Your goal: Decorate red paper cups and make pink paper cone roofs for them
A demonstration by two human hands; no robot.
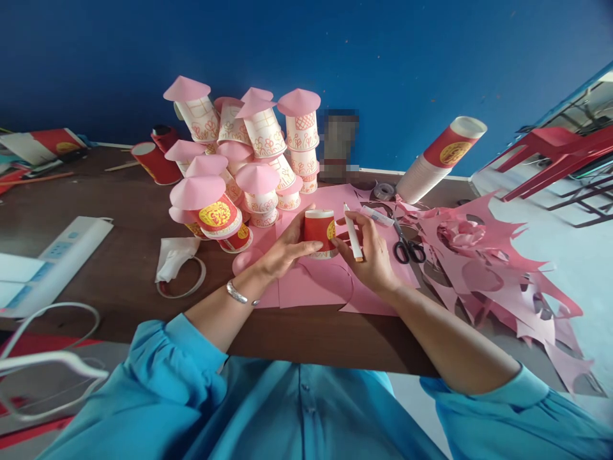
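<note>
My left hand [293, 248] is wrapped round a red paper cup [317, 227] with a gold print, its fingers behind and its thumb across the front. A white marker pen [353, 234] is held between the fingers of my right hand [372, 255], whose thumb also touches the cup's right side. Beneath both hands lie pink paper sheets [306, 287]. Ahead and to the left stand several stacked cups with pink cone roofs [257, 179], many bearing red drawn flowers and lattices.
Black-handled scissors [408, 250] lie right of my hand, near a tape roll [384, 191] and a heap of pink paper scraps [479, 268]. A tall cup stack [440, 160] leans by the blue wall. A white mask [177, 259] and a power strip [62, 262] lie left.
</note>
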